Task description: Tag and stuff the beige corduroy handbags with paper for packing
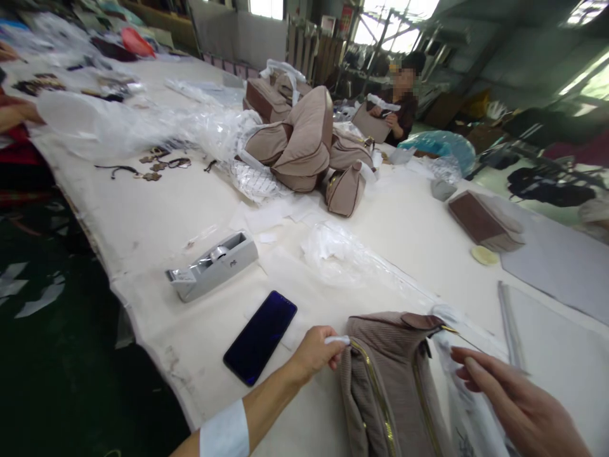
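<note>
A taupe ribbed bag with gold zippers lies on the table in front of me. My left hand is closed in a pinch on a small white-wrapped tab at the bag's upper left corner, by the end of a zipper. My right hand hovers at the bag's right side, fingers stretched loosely toward a thin white wrapping; nothing shows in its grasp. Gold hardware sticks out at the bag's upper right corner. The bag's lower end is cut off by the frame.
Left of the bag lie a dark phone and a grey tape dispenser. Farther back is a pile of similar bags with clear plastic. Another bag sits at right. A co-worker handles a piece across the table.
</note>
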`<state>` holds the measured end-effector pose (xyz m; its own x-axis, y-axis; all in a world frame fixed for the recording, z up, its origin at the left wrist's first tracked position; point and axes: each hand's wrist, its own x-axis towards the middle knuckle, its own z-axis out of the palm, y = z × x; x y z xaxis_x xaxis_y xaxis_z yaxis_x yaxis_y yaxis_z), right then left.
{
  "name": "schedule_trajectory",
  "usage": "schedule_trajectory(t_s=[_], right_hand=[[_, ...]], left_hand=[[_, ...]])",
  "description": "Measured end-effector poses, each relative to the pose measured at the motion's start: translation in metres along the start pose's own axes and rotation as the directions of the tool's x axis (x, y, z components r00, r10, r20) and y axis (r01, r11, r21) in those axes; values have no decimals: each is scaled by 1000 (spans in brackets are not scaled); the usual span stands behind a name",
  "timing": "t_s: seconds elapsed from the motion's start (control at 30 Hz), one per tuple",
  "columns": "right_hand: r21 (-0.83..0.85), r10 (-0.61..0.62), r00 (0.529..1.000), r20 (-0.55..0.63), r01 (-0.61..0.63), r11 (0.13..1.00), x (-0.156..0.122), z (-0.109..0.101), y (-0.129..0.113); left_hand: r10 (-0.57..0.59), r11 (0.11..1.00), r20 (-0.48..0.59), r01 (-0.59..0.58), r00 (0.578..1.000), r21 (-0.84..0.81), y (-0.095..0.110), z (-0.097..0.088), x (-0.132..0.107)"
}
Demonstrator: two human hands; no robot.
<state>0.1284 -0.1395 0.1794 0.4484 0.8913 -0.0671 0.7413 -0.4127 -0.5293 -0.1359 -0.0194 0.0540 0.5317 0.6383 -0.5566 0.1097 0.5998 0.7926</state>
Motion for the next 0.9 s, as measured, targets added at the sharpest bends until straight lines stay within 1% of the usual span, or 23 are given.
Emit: schedule_trajectory(t_s=[0.03,0.07,0.1,0.13,0.17,0.2,0.23,0.27,0.3,0.33,0.37,0.43,0.47,0.5,0.57,0.6,0.63,0.67,0.7,0.77,0.8,0.83,0.9], right_hand=[[95,107,993,41,-111,989,4,2,1],[174,162,981,106,-179,968,9,6,-1],[228,185,968,168,-221,948,14,10,-5],[258,182,958,221,-238,936,18,15,-9],[272,164,953,254,-233,934,21,20,-13],[277,129,957,260,-202,939,23,25,-17],[271,83,967,239,-149,951,24,29,-19],[254,26,981,194,-76,964,23,34,-19],[227,-44,991,128,14,974,21,38,-18],[184,-125,991,49,114,976,19,41,-16],[126,-210,977,-30,212,969,15,45,-13],[-3,-371,918,-140,375,927,8,51,-7],[-64,-436,884,-169,432,900,4,54,-5],[-124,-481,856,-190,465,876,0,57,-4],[-247,-517,820,-247,462,852,-8,64,-5],[-304,-500,820,-279,419,856,-12,68,-7],[-346,-459,833,-310,350,870,-16,74,-11],[-365,-397,855,-333,271,891,-19,79,-16],[-359,-322,881,-347,193,913,-22,84,-21],[-297,-163,921,-355,54,953,-26,93,-30],[-250,-98,928,-360,5,968,-28,96,-34],[-204,-64,935,-350,-9,979,-30,98,-36],[-130,-74,958,-278,39,991,-31,97,-37]], left_hand=[[39,997,-9,-39,999,65,2,-2,0],[69,990,-6,-68,998,122,6,-5,-1],[95,980,-4,-93,995,177,10,-9,-2],[127,965,-18,-119,992,233,17,-13,-4],[177,943,-56,-154,983,294,24,-16,-7],[253,911,-112,-198,961,362,32,-17,-11],[344,869,-166,-247,924,429,41,-15,-17],[429,824,-193,-295,882,484,49,-10,-24],[487,789,-182,-341,854,511,56,-2,-31],[503,778,-135,-379,854,502,61,9,-39],[479,791,-60,-401,876,462,65,22,-45],[377,861,83,-382,922,335,67,53,-52],[343,891,111,-361,933,277,67,69,-52],[323,910,100,-338,941,239,66,83,-50],[308,926,-4,-299,951,231,65,107,-39],[305,925,-65,-279,950,257,67,116,-31],[301,921,-111,-258,947,292,69,123,-24],[299,912,-136,-241,944,331,72,128,-17],[309,894,-136,-239,941,378,76,132,-11],[367,825,-86,-281,926,491,84,135,-4],[401,772,-49,-309,915,555,87,134,-3],[431,716,-7,-337,902,612,89,131,-4],[475,624,67,-389,877,678,88,122,-9]])
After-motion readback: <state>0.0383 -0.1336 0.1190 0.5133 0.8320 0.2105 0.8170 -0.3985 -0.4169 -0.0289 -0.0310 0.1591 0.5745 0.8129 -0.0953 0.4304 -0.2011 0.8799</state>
